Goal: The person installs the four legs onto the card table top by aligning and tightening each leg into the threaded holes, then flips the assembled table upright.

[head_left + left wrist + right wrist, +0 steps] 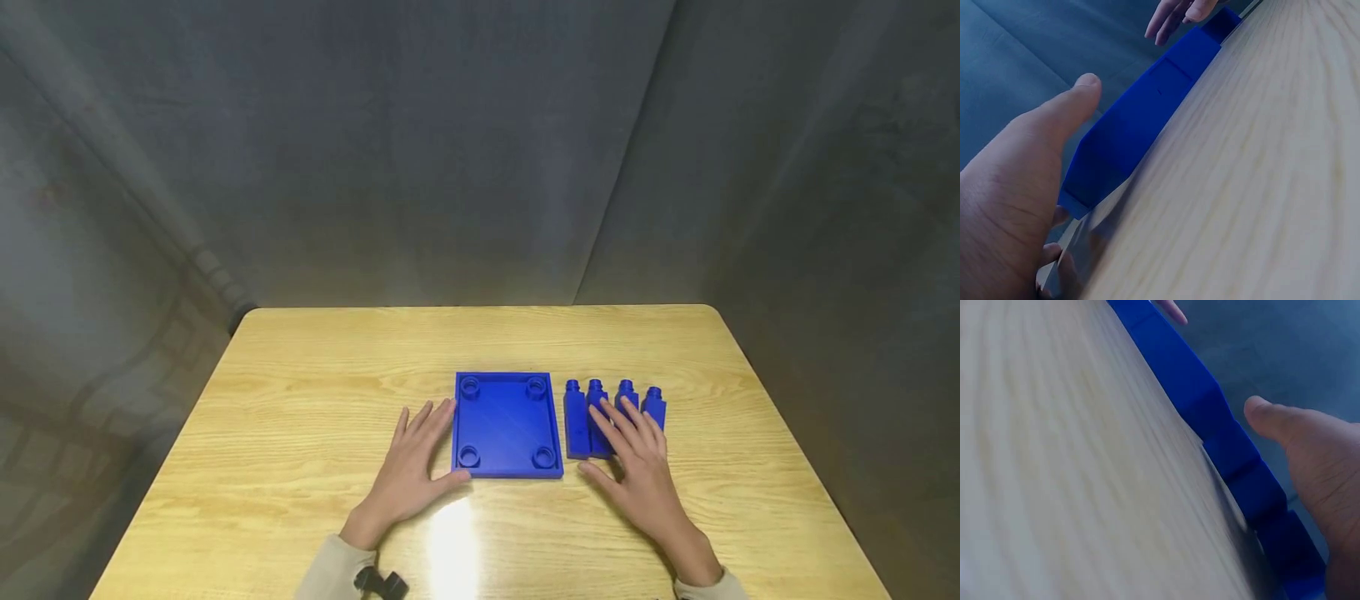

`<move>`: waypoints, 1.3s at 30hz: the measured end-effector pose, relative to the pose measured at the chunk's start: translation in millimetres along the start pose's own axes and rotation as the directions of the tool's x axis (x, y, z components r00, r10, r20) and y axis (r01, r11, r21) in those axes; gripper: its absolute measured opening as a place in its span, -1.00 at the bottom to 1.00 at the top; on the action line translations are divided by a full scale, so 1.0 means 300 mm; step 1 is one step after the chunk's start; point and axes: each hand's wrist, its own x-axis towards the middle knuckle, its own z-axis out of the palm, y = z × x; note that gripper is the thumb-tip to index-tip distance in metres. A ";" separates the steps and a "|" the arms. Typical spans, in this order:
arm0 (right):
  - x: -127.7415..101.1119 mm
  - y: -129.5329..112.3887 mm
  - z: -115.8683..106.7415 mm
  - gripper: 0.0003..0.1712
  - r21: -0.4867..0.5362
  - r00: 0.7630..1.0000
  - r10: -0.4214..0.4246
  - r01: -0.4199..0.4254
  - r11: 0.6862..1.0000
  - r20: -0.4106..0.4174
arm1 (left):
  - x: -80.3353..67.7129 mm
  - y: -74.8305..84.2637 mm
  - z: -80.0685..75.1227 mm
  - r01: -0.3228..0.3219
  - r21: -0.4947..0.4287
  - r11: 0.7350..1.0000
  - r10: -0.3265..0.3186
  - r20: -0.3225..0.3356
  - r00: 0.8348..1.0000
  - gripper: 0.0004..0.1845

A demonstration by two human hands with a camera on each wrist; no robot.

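Observation:
A square blue tray-like plate (pixel 506 425) with a raised rim and a round threaded-looking socket in each corner lies on the table. To its right, several blue rectangular posts (pixel 576 425) with narrow ridged ends lie side by side, those ends pointing away from me. My left hand (pixel 412 467) is spread at the plate's left edge, thumb by the near left corner; whether it touches is unclear. Over the posts reaches my right hand (pixel 637 475), fingers extended, hiding parts of them. In the right wrist view its thumb (pixel 1266 415) stands apart from the posts (pixel 1254 494).
The light wood table (pixel 300 400) extends around the parts on all sides. Grey curtain-like panels (pixel 420 167) rise behind it and at both sides. A small black device (pixel 381 582) sits at the left sleeve cuff.

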 end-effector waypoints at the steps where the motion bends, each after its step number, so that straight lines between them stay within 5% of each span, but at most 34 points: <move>1: 0.001 -0.004 0.003 -0.04 -0.004 1.000 0.003 -0.003 1.000 0.002 | 0.001 0.000 0.000 -0.002 0.002 1.000 0.002 0.005 1.000 0.19; 16: -0.003 -0.036 0.051 -0.14 -0.033 0.999 0.023 -0.022 0.999 0.035 | -0.003 0.004 -0.001 0.043 0.040 0.998 -0.045 0.065 0.997 0.03; 39: -0.005 -0.019 0.048 -0.39 -0.027 1.000 0.015 -0.014 1.000 0.023 | -0.002 0.004 0.001 0.034 0.027 0.999 -0.035 0.049 0.998 0.02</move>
